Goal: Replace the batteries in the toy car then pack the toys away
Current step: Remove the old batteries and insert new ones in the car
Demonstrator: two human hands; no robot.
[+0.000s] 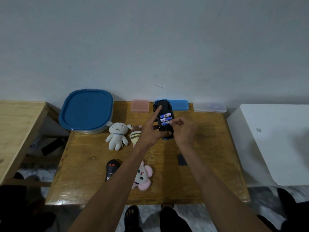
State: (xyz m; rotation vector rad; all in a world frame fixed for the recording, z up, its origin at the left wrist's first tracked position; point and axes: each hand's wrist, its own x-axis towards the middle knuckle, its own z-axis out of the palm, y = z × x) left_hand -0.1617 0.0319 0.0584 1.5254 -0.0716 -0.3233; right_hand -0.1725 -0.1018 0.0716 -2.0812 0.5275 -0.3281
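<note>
The toy car [164, 106] lies upside down at the back of the wooden table [83, 181], its battery bay uncovered with blue-and-white batteries [165, 118] inside. My left hand [150, 131] holds the car from the left, index finger stretched along its underside. My right hand [182, 129] pinches at the right end of the nearest battery. A dark battery cover [182, 159] lies flat on the table to the right of my forearms.
A blue-lidded tub [86, 110] stands back left. Pink [140, 105], blue [179, 104] and clear [209, 107] small boxes line the wall. A white plush [117, 134], a striped plush [135, 136], a pink plush [143, 176] and a black remote [111, 169] lie on the table. A white bin [275, 139] stands right.
</note>
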